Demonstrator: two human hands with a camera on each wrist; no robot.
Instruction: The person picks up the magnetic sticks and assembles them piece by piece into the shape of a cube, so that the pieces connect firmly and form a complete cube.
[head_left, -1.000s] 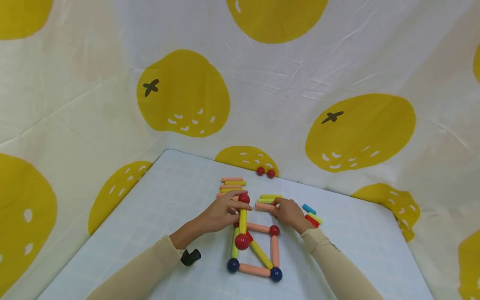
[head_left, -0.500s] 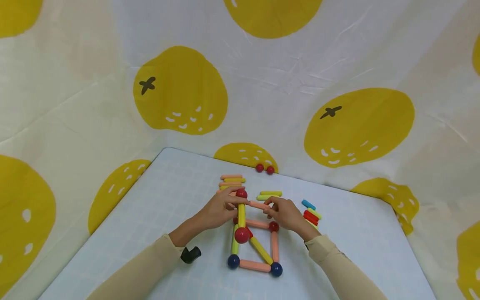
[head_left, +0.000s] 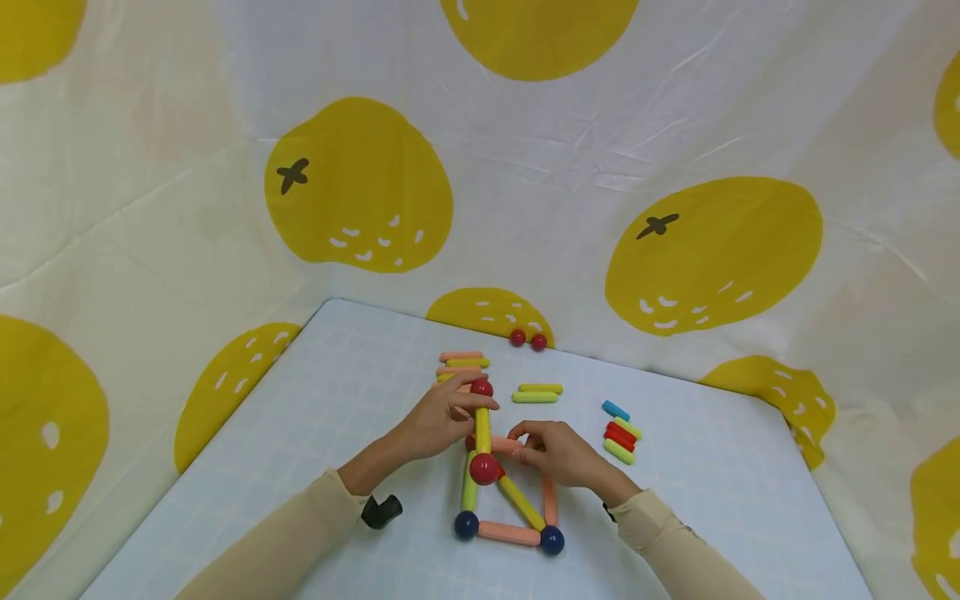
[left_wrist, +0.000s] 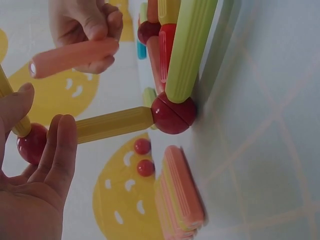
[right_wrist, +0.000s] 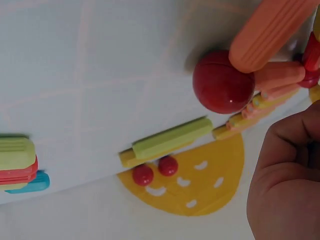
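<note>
Black item (head_left: 382, 511) far left, unclear what. Left hand (head_left: 435, 423): closed grip, fingers curled around upper red ball (head_left: 482, 388). Yellow stick (head_left: 483, 427) runs from it to near red ball (head_left: 484, 469), no upright visible beneath. Base frame (head_left: 509, 533) looks joined, diagonal in; top part only begun. Pink stick (left_wrist: 69, 57) is up off the table (head_left: 360, 367), free end touching nothing, pinched by right hand (head_left: 562, 454). Loose sticks (head_left: 535, 397) and back red balls (head_left: 538, 342) unused. Right hand hides base's far-right corner in head view; its fingertips unclear in right wrist view.
</note>
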